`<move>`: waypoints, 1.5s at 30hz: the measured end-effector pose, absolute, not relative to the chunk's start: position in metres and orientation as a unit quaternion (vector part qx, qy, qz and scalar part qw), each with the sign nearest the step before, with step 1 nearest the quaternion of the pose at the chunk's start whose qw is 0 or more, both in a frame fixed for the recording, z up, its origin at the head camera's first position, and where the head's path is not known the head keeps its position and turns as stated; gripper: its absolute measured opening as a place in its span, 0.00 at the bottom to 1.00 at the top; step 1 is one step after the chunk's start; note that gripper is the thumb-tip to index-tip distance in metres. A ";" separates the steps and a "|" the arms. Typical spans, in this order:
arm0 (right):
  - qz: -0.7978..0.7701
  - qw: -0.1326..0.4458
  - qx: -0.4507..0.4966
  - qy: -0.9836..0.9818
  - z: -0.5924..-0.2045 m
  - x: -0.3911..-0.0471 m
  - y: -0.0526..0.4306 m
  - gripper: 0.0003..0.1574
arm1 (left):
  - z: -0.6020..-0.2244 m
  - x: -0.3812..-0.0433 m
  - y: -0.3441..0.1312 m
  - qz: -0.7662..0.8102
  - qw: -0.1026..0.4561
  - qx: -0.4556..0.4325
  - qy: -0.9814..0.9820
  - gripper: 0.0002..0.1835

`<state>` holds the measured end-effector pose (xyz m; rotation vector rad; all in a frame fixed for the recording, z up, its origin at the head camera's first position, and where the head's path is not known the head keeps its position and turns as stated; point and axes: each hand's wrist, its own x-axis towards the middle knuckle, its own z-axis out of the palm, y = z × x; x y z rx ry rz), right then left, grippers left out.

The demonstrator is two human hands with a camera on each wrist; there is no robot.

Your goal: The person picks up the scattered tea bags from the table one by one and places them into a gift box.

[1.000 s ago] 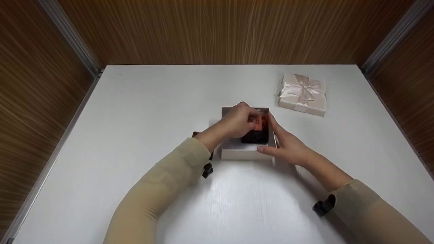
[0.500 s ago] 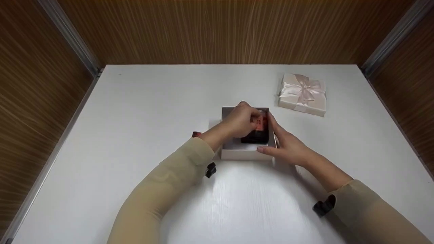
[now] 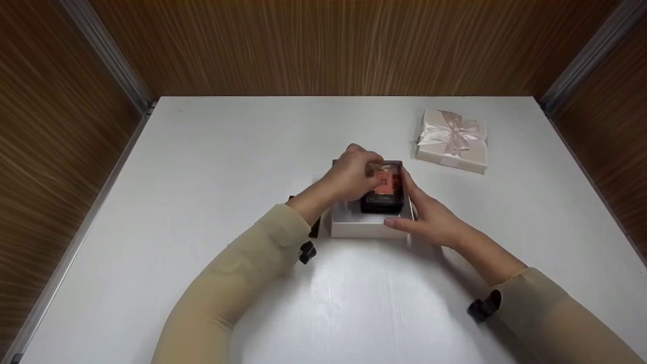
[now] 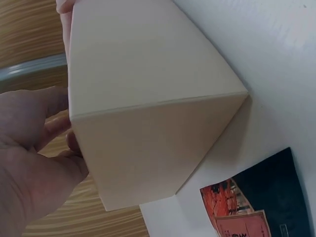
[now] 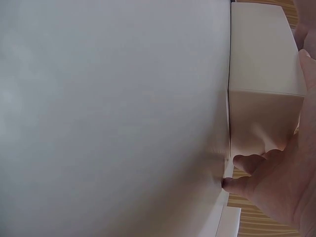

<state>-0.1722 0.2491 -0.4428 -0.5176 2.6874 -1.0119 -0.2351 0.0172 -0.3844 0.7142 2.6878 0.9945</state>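
An uncovered white cardboard box (image 3: 366, 230) stands mid-table with a dark packet (image 3: 382, 204), printed with an orange-red label, inside against its right wall. My left hand (image 3: 349, 174) reaches over the left side and holds the packet by its upper left edge, thumb beside the label. In the left wrist view its fingertips are hidden behind the box wall. My right hand (image 3: 432, 217) holds the box at its front right corner, thumb on the front wall, fingers along the right side. Another packet (image 4: 266, 197), dark teal with a red picture, lies left of the box, mostly under my left forearm.
A cream box lid (image 3: 451, 141) with a satin ribbon bow lies at the back right of the white table (image 3: 242, 136). Wood-grain panels (image 3: 323, 48) enclose the table at the back and both sides.
My left hand has shifted slightly left and away from me, so more of the packet and its label shows. My right hand and the box stay in place.
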 end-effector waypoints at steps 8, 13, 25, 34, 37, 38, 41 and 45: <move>-0.352 0.108 -0.183 0.912 -0.443 -0.173 0.250 0.73 | -0.374 -0.233 -0.004 0.373 0.089 0.240 0.892 0.26; -0.345 0.109 -0.176 0.915 -0.442 -0.173 0.250 0.73 | -0.366 -0.232 -0.029 0.417 0.066 0.219 0.880 0.25; -0.329 0.113 -0.172 0.922 -0.441 -0.173 0.248 0.74 | -0.386 -0.231 -0.107 0.447 0.026 0.193 0.873 0.23; -0.332 0.121 -0.172 0.920 -0.439 -0.173 0.247 0.74 | -0.417 -0.214 -0.152 0.436 0.114 0.153 0.880 0.32; -0.334 0.127 -0.169 0.919 -0.439 -0.173 0.246 0.75 | -0.425 -0.210 -0.161 0.425 0.140 0.153 0.881 0.35; -0.334 0.127 -0.168 0.919 -0.439 -0.173 0.246 0.75 | -0.427 -0.209 -0.162 0.422 0.147 0.153 0.881 0.35; -0.334 0.124 -0.167 0.919 -0.439 -0.173 0.246 0.75 | -0.433 -0.208 -0.165 0.416 0.165 0.153 0.881 0.37; -0.333 0.120 -0.172 0.920 -0.440 -0.173 0.245 0.75 | -0.437 -0.205 -0.164 0.403 0.175 0.152 0.885 0.39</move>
